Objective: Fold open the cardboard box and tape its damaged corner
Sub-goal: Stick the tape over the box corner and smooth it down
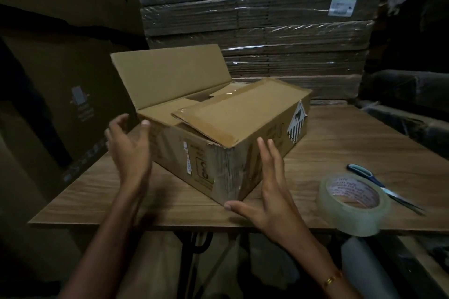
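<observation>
A brown cardboard box (pixel 209 162) stands on the wooden table (pixel 352 143), one corner pointing toward me. Its far long flap (pixel 170 75) stands up; the near flap (pixel 240 111) lies almost flat over the top. The near top corner (pixel 218 145) looks crushed and frayed. My left hand (pixel 128 145) hovers open beside the box's left end, thumb near the edge. At the box's right side is my right hand (pixel 267 189), fingers spread, thumb by the bottom corner. Neither hand holds anything. A roll of clear tape (pixel 352 204) lies at the table's front right.
Blue-handled scissors (pixel 379 184) lie just behind the tape roll. Shrink-wrapped stacks of flat cardboard (pixel 255 31) rise behind the table. Large dark cartons (pixel 60 80) stand at the left. A grey roll (pixel 364 264) sits below the table's front right edge.
</observation>
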Tool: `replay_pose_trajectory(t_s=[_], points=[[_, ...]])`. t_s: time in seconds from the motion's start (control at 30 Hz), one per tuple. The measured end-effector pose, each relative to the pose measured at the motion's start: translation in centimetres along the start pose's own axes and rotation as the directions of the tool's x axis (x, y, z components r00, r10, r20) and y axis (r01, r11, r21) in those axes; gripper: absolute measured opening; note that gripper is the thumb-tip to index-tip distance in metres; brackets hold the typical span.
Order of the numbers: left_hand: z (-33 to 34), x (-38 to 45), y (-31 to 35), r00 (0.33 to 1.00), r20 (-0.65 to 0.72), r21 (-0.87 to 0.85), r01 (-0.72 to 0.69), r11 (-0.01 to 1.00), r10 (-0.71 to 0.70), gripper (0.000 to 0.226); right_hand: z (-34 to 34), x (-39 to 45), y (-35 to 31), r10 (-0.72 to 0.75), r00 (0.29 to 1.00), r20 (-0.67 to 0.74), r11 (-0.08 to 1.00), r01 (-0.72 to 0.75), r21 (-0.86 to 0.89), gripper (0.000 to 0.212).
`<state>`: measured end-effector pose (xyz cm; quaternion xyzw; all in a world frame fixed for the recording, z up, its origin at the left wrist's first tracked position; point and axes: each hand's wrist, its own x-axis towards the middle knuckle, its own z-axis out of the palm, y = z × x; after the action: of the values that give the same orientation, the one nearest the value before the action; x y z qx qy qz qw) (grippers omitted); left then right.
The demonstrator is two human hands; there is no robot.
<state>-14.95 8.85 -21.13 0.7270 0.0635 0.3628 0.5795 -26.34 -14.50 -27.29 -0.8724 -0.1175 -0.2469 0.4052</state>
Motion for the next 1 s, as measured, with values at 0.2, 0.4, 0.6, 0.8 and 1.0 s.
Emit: replay_pose_trajectory(t_s=[0.2, 0.4, 0.6, 0.8, 1.0], points=[[2.1, 4.1, -1.0, 0.914, 0.313, -0.223, 0.337, 0.915, -0.260, 0.084, 1.1, 1.7, -1.5, 0.048, 0.993, -0.103, 0.995, -0.038, 0.094, 0.107], [2.1, 5.5, -1.9, 0.925, 0.343, -0.123, 0.217, 0.968, -0.163, 0.084, 1.2, 2.6, -1.2, 0.050, 0.992, -0.114, 0.994, -0.039, 0.101, 0.089], [1.1, 2.0, -1.3, 0.982, 0.174, -0.062, 0.086, 0.994, -0.074, 0.098, -0.6, 3.8, 1.2, 0.091, 0.974, -0.206, 0.970, -0.040, 0.238, 0.064], [1.9, -0.6, -0.8, 0.992, 0.126, -0.004, -0.004, 1.000, 0.005, 0.091, -1.3, 5.1, 2.7, 0.166, 0.918, -0.361, 0.944, -0.042, 0.327, 0.048], [3.4, -1.1, -1.6, 0.988, 0.131, -0.052, -0.072, 0.996, 0.078, 0.027, -1.9, 7.5, 1.7, 0.209, 0.873, -0.441, 0.969, -0.125, 0.212, 0.033]])
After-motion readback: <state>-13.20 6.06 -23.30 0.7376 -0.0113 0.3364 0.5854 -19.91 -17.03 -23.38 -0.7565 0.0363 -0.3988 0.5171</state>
